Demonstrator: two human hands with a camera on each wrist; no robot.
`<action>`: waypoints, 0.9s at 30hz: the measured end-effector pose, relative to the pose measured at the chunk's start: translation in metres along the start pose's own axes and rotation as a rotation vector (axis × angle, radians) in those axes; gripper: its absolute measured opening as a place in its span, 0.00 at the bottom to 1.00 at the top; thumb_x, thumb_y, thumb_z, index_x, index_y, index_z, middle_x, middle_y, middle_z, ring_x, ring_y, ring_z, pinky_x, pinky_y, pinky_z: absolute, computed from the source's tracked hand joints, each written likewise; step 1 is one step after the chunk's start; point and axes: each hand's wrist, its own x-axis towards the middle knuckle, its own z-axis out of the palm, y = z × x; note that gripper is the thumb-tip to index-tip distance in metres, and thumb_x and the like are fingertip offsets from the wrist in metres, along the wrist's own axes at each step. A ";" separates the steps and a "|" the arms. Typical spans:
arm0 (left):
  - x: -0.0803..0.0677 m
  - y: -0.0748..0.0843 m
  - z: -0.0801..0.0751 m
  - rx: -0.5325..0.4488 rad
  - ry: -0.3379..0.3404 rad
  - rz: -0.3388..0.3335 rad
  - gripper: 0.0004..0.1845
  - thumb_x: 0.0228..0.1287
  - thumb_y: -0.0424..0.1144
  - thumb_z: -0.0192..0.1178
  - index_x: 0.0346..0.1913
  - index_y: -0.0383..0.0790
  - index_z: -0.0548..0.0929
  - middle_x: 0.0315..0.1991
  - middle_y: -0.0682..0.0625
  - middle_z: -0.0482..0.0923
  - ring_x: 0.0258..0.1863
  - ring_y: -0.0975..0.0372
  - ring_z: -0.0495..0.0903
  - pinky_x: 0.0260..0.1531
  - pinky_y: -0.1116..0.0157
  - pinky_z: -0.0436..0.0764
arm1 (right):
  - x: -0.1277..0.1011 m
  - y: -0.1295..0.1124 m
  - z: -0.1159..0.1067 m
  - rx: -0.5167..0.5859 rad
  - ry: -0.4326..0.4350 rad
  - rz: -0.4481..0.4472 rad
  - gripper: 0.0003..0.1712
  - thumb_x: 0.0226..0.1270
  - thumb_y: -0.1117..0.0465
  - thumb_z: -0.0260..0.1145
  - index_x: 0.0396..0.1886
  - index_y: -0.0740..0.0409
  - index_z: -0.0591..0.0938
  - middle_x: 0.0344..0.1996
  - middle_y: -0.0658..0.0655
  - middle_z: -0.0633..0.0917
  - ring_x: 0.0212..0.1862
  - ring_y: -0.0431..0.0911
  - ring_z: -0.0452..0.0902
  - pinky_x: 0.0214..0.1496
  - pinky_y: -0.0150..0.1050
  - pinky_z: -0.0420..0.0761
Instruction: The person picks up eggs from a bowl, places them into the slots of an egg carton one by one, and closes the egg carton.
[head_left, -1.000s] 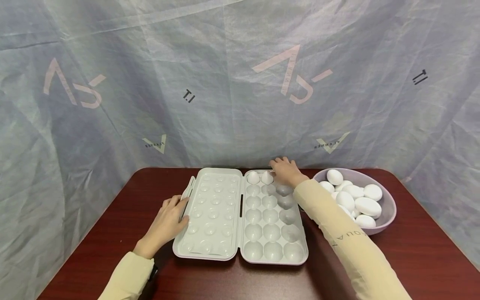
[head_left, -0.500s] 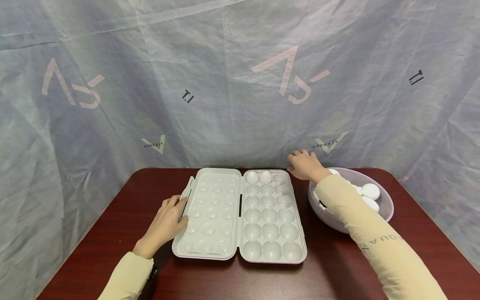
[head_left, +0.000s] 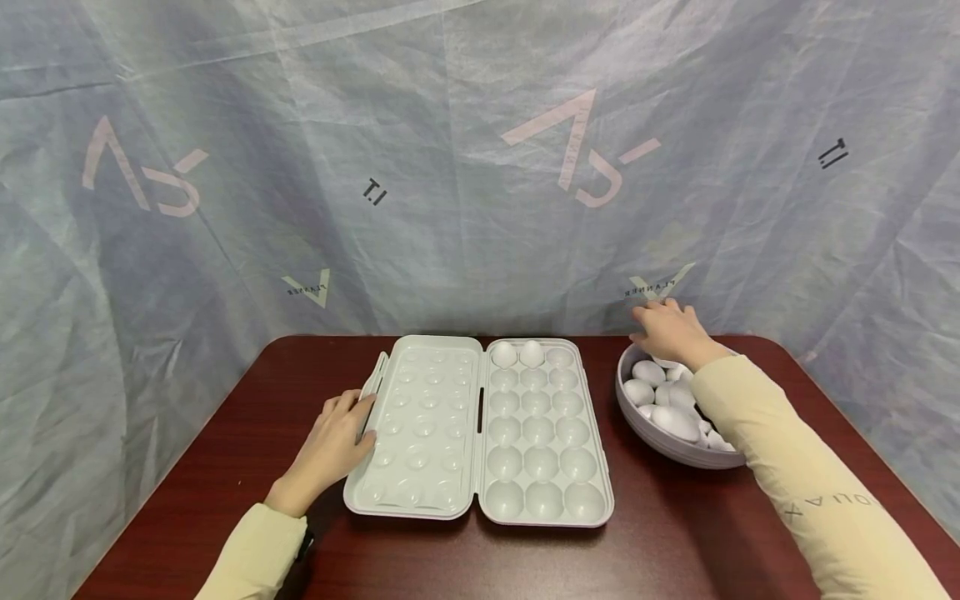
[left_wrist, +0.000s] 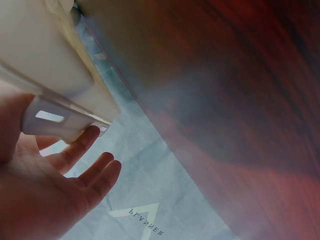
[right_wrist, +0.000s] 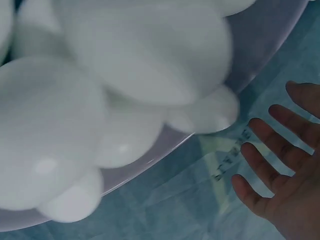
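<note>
A white plastic egg box (head_left: pixel 545 433) lies unfolded on the table, its lid (head_left: pixel 427 417) on the left. Two eggs (head_left: pixel 532 354) stand in its far row, at the left and middle cups. My left hand (head_left: pixel 330 442) holds the lid's outer edge; in the left wrist view its latch flap (left_wrist: pixel 55 117) lies between thumb and fingers. Over the far rim of a pale purple bowl (head_left: pixel 667 450) hovers my right hand (head_left: pixel 671 333), fingers spread and holding nothing. White eggs (right_wrist: pixel 45 135) fill the bowl, partly hidden by the right sleeve in the head view.
A dark red wooden table (head_left: pixel 300 367) carries everything. Behind it hangs a grey printed sheet (head_left: pixel 450 208), close to the table's far edge. The bowl stands to the right of the egg box, with a strip of table between them.
My right hand has moved right, from the far end of the egg box to above the bowl. My left hand has stayed at the lid's edge.
</note>
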 end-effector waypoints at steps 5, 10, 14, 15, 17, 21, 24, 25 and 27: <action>0.000 0.000 0.000 -0.002 0.002 -0.004 0.26 0.51 0.34 0.62 0.55 0.29 0.74 0.51 0.35 0.71 0.50 0.39 0.69 0.42 0.45 0.71 | -0.008 0.011 0.001 0.004 0.010 0.009 0.23 0.62 0.57 0.59 0.54 0.64 0.74 0.56 0.71 0.72 0.53 0.68 0.62 0.48 0.66 0.61; -0.001 -0.001 0.001 -0.010 -0.012 -0.016 0.26 0.52 0.34 0.61 0.56 0.30 0.74 0.52 0.35 0.71 0.51 0.39 0.68 0.43 0.45 0.71 | -0.014 0.018 0.004 0.001 0.040 0.008 0.22 0.61 0.57 0.59 0.53 0.64 0.75 0.52 0.70 0.75 0.52 0.68 0.64 0.48 0.67 0.61; -0.001 0.000 0.001 -0.009 -0.024 -0.021 0.26 0.52 0.35 0.61 0.56 0.30 0.73 0.52 0.35 0.70 0.51 0.39 0.68 0.44 0.45 0.70 | -0.016 0.022 0.009 -0.012 0.075 0.003 0.20 0.59 0.58 0.60 0.50 0.64 0.77 0.47 0.68 0.77 0.49 0.67 0.66 0.45 0.65 0.63; -0.001 0.000 0.002 -0.008 -0.025 -0.019 0.26 0.53 0.35 0.61 0.56 0.30 0.73 0.52 0.35 0.70 0.51 0.39 0.68 0.44 0.45 0.70 | -0.017 0.023 0.010 -0.019 0.078 0.004 0.20 0.58 0.58 0.60 0.49 0.64 0.77 0.47 0.68 0.77 0.49 0.66 0.66 0.44 0.64 0.63; -0.001 0.000 0.002 -0.006 -0.024 -0.017 0.26 0.52 0.35 0.61 0.56 0.30 0.73 0.52 0.35 0.70 0.51 0.39 0.68 0.44 0.45 0.70 | -0.017 0.025 0.013 -0.031 0.078 0.008 0.21 0.57 0.58 0.61 0.49 0.65 0.77 0.47 0.68 0.77 0.48 0.66 0.66 0.44 0.64 0.63; -0.001 0.000 0.002 -0.006 -0.023 -0.015 0.26 0.52 0.35 0.61 0.56 0.30 0.73 0.52 0.35 0.70 0.51 0.39 0.68 0.44 0.45 0.70 | -0.017 0.028 0.017 -0.046 0.071 0.013 0.23 0.55 0.57 0.63 0.49 0.65 0.76 0.48 0.69 0.76 0.49 0.67 0.66 0.46 0.66 0.62; -0.002 0.001 0.002 -0.008 -0.025 -0.016 0.26 0.53 0.35 0.61 0.56 0.30 0.73 0.52 0.35 0.70 0.51 0.39 0.68 0.44 0.45 0.70 | -0.017 0.029 0.018 -0.046 0.072 0.013 0.23 0.54 0.57 0.64 0.48 0.65 0.76 0.48 0.69 0.77 0.49 0.66 0.67 0.45 0.65 0.62; -0.002 0.001 0.001 -0.008 -0.025 -0.016 0.26 0.53 0.35 0.61 0.56 0.30 0.73 0.52 0.35 0.70 0.51 0.39 0.68 0.44 0.45 0.70 | -0.017 0.029 0.018 -0.048 0.070 0.013 0.23 0.53 0.57 0.64 0.48 0.65 0.76 0.47 0.69 0.77 0.49 0.66 0.67 0.45 0.65 0.63; -0.002 0.001 0.001 -0.009 -0.025 -0.016 0.26 0.53 0.35 0.61 0.56 0.30 0.73 0.52 0.35 0.70 0.51 0.38 0.68 0.44 0.45 0.70 | -0.017 0.029 0.018 -0.052 0.058 0.015 0.23 0.53 0.58 0.65 0.48 0.65 0.76 0.47 0.69 0.77 0.49 0.66 0.67 0.45 0.64 0.63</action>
